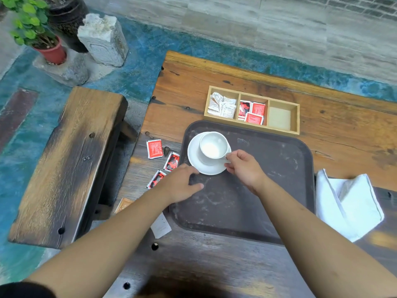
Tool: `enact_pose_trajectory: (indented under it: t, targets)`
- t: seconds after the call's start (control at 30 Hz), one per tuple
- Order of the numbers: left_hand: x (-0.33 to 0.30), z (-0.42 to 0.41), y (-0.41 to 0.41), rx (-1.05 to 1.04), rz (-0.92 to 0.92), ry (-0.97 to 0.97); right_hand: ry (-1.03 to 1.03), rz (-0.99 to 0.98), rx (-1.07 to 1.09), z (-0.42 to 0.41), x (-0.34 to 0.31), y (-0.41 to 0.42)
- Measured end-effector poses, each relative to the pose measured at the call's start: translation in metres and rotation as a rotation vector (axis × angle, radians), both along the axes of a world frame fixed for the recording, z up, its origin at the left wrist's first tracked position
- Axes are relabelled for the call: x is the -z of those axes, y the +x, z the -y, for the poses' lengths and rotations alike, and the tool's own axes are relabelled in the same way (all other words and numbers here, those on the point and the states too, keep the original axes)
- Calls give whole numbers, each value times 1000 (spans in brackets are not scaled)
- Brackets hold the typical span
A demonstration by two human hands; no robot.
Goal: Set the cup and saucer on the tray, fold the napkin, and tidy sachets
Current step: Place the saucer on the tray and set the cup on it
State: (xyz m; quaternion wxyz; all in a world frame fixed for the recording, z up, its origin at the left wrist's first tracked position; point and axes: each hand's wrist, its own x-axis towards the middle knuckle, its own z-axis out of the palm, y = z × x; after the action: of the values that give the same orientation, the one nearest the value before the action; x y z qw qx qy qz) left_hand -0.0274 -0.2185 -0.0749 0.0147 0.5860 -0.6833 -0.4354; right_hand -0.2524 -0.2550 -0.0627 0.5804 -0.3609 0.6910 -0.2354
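The right hand (pixel 242 166) pinches the cup (pixel 213 147) on its saucer (pixel 194 160) at the tray's (pixel 268 168) far-left corner, while the left hand (pixel 182 183), fingers loosely spread, rests nearest the loose sachets (pixel 154 149) further left.

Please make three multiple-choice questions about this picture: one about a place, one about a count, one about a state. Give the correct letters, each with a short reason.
1. Where on the tray does the saucer stand?
A. far left corner
B. near right corner
C. off the tray

2. How many red sachets lie loose on the table, left of the tray?
A. one
B. three
C. six

3. What is the right hand doing?
A. resting flat on the napkin
B. pinching the cup's handle
C. lifting the sachet box

Answers:
1 A, it sits by the tray's far left rim.
2 B, three red sachets lie there.
3 B, its fingers close at the cup handle.
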Motion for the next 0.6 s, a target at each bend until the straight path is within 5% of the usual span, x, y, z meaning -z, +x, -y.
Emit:
enact_pose_trajectory:
  t: [0.27, 0.6]
  targets:
    - [-12, 60, 2, -234, -56, -4, -47, -110, -84, 2, -10, -3]
    - [-7, 81, -19, -100, -241, -47, -174, -226, -263, 9, -13, 2]
